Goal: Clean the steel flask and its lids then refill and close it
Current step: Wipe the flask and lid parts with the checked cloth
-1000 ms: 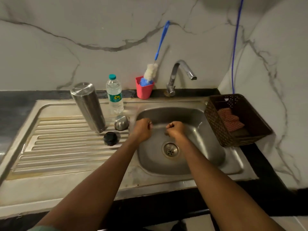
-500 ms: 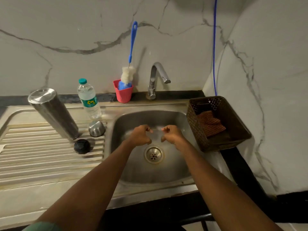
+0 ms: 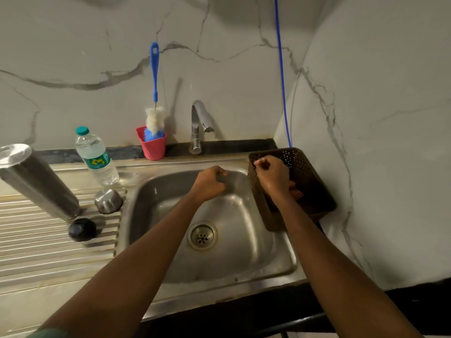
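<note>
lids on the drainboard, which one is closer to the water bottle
The shiny steel cup-shaped lid, just in front of the water bottle. The black round lid lies further from it, nearer the camera, by the foot of the steel flask.

The steel flask (image 3: 36, 181) is standing upside down, base up, on the ribbed drainboard (image 3: 48, 250). Just beside its mouth the steel cup lid (image 3: 108, 200) is sitting dome-up, and the black inner lid (image 3: 81, 229) is lying nearer the front, apart from both.
</note>
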